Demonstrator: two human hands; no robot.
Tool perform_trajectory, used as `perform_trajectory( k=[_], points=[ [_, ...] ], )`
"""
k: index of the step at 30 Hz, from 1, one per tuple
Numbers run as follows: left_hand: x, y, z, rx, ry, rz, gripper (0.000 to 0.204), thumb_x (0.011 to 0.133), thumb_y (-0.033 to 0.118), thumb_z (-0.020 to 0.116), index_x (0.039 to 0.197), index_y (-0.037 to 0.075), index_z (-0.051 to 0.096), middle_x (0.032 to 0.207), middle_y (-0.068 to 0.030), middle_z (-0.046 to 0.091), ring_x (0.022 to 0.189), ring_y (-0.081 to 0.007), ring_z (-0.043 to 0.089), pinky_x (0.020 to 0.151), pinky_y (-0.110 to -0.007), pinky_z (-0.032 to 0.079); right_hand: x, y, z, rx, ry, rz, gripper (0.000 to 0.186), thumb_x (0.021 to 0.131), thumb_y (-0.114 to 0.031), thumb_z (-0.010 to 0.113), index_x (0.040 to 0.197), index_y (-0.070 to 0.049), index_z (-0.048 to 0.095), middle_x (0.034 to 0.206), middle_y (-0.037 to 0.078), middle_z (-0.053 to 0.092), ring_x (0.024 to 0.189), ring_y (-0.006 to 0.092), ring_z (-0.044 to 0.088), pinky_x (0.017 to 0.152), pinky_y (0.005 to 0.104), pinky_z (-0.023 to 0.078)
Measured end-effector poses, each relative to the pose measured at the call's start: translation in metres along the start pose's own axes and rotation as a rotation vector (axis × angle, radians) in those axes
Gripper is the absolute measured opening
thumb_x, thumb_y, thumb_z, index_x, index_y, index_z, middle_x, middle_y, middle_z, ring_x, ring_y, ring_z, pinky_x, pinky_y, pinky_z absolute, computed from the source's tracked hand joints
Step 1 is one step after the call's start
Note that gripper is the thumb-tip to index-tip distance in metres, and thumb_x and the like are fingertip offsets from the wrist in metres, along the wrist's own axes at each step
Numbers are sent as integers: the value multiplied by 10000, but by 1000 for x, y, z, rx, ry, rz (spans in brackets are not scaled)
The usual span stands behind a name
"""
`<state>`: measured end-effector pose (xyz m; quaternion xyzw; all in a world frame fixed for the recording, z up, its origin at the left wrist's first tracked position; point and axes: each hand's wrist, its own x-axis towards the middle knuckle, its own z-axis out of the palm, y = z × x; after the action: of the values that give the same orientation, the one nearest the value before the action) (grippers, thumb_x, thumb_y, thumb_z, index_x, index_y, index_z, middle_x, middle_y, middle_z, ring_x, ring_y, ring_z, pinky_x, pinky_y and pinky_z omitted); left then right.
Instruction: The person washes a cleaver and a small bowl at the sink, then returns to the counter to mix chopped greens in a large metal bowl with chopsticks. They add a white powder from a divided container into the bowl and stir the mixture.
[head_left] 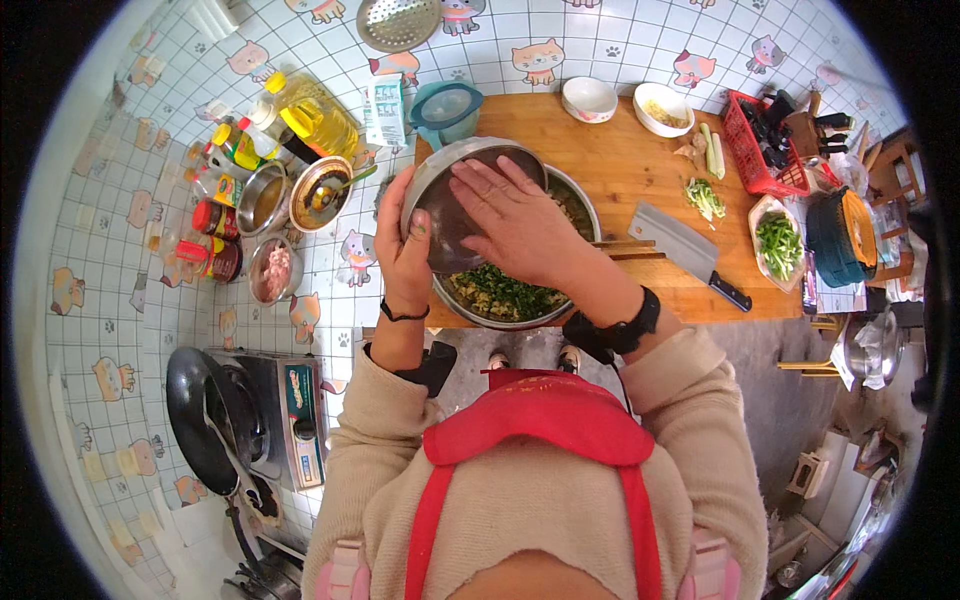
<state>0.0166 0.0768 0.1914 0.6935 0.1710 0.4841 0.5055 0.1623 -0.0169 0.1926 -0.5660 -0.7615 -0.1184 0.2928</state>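
My left hand [403, 255] grips the near-left side of a steel bowl [440, 200], its thumb on the rim. That bowl is tilted over a larger steel basin [590, 205]. My right hand [520, 220] lies flat against the inside of the tilted bowl, fingers stretched out. In the basin sit chopped dark greens [515, 292] and a crumbly yellowish mixture [480, 300]. The tilted bowl hides the basin's left part. A pair of wooden chopsticks [635, 247] rests across the basin's right side.
A cleaver [680, 245] lies on the wooden board [610, 150] right of the basin. Beyond are cut scallions [705, 198], a dish of green pepper [778, 245] and white bowls [590, 100]. At left stand oil bottles [318, 110], minced meat [275, 270] and a stove with a wok [205, 420].
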Motion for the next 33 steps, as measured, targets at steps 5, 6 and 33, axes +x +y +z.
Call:
perform_trajectory(
  k=[5, 6, 33],
  points=[
    [0, 2, 2, -23, 66, 27, 488, 889, 266, 491, 1255, -37, 381, 1234, -131, 441, 1106, -197, 437, 943, -304, 333, -5, -3, -2, 109, -332, -40, 523, 780, -296, 575, 1188, 9, 454, 1255, 151, 444, 1182, 255, 404, 1038, 414, 231],
    [0, 3, 2, -20, 49, 17, 489, 890, 268, 490, 1256, -37, 380, 1236, -132, 439, 1108, -198, 435, 944, -305, 333, -6, -2, -3, 145, -510, -2, 535, 773, -282, 589, 1197, 10, 443, 1269, 152, 431, 1190, 252, 396, 1041, 417, 231],
    [-15, -25, 3, 168, 141, 200, 480, 916, 235, 403, 1283, -69, 345, 1249, -200, 438, 1118, -256, 455, 944, -341, 361, -38, -5, -5, 439, -70, 108, 314, 830, -197, 513, 1069, 7, 525, 1099, 152, 545, 1039, 314, 499, 975, 447, 332]
  ],
)
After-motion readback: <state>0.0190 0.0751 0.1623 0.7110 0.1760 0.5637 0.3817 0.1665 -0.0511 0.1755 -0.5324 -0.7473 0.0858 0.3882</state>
